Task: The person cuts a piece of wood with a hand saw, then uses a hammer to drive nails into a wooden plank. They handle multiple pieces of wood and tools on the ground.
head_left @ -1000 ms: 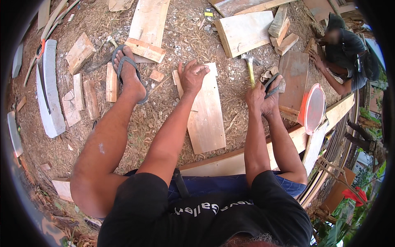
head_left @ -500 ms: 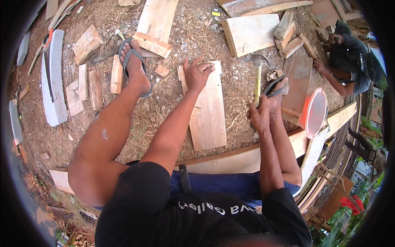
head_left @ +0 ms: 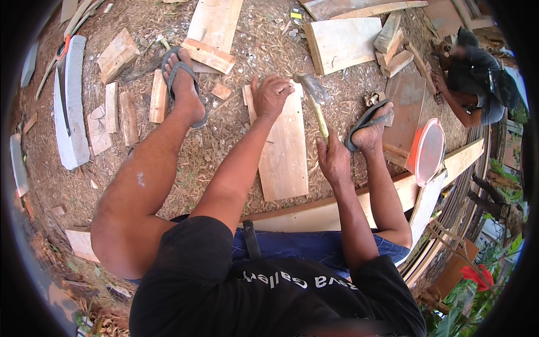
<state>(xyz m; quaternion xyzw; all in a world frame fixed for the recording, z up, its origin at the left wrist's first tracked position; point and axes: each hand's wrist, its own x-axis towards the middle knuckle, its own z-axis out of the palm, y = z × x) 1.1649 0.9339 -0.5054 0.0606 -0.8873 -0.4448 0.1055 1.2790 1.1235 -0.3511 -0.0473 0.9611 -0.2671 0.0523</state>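
Observation:
A pale wooden board (head_left: 284,160) lies on the ground between my feet. Over its far end rests my left hand (head_left: 272,98), fingers curled and thumb and fingertips pinched together; whatever is between them is too small to make out. My right hand (head_left: 335,162) is wrapped round the lower handle of a claw hammer (head_left: 320,119). The hammer's head is slightly smeared and sits just right of my left fingertips, by the board's far right corner. I cannot tell whether it touches the wood.
Wood offcuts (head_left: 118,55) lie on the left, beside a long grey-white block (head_left: 72,106) with a handsaw (head_left: 60,84). A thick wood block (head_left: 345,45) lies at the back. An orange-rimmed basin (head_left: 428,151) stands right, near a long plank (head_left: 314,216). Another person (head_left: 477,81) crouches far right.
My right hand has swung the hammer leftward and forward, from beside my right foot to the board's far end. My left hand stays pinched there.

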